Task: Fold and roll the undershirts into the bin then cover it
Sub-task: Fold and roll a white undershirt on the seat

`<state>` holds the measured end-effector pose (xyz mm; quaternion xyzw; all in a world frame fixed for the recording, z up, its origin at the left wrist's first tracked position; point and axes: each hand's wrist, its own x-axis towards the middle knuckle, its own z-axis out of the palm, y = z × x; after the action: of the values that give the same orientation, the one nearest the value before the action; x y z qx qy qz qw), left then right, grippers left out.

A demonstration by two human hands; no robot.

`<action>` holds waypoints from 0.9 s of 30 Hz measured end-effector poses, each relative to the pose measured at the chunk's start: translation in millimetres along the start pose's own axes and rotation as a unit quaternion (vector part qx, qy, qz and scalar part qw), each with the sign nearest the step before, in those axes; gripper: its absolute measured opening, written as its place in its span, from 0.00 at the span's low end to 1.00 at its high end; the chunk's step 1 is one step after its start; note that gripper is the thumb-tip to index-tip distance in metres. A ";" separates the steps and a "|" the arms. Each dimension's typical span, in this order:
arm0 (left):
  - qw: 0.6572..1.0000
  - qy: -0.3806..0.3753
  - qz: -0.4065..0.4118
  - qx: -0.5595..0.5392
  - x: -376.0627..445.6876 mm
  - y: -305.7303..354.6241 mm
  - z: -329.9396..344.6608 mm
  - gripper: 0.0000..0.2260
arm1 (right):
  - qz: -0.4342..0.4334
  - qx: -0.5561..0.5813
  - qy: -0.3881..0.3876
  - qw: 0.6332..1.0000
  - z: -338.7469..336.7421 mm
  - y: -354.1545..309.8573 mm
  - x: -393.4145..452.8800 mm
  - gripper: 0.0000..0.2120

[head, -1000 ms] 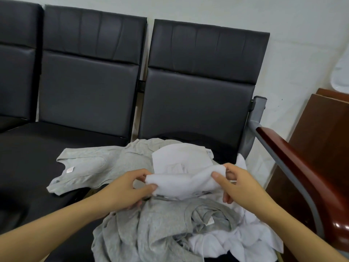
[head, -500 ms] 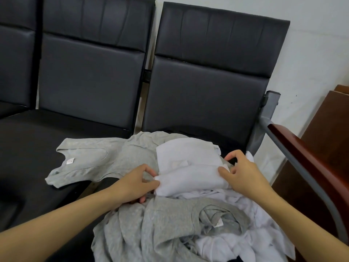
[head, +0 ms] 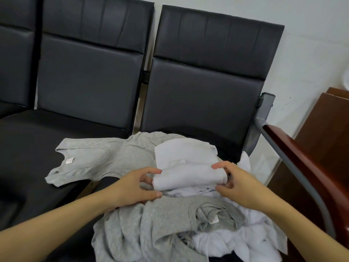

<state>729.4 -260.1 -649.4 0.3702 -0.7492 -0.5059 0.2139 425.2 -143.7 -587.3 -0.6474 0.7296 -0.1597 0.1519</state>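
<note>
Head view showed a white undershirt (head: 187, 165), folded flat and half rolled into a soft tube at its near edge, lying atop a heap of grey and white undershirts (head: 170, 224) on a black seat (head: 28, 148). Left hand (head: 136, 184) and right hand (head: 238, 182) pinched the roll's two ends.

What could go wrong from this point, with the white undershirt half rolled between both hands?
1. The white undershirt is gripped only at its ends by the left hand and right hand; its flat far half could loosen the roll.
2. It sits on a loose pile of grey undershirts, so the roll may catch other fabric.
3. No bin is in view; carrying the roll off could let it unroll.
</note>
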 end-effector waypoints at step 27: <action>0.993 0.043 -0.071 -0.079 -98.4 36.9 -8.0 0.09 | 0.096 0.103 -0.022 0.990 -23.8 -61.1 -65.9 0.12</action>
<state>784.9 -181.2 -607.1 0.4259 -0.6687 -0.5613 0.2374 477.4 -84.1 -538.6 -0.5582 0.7648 -0.2046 0.2484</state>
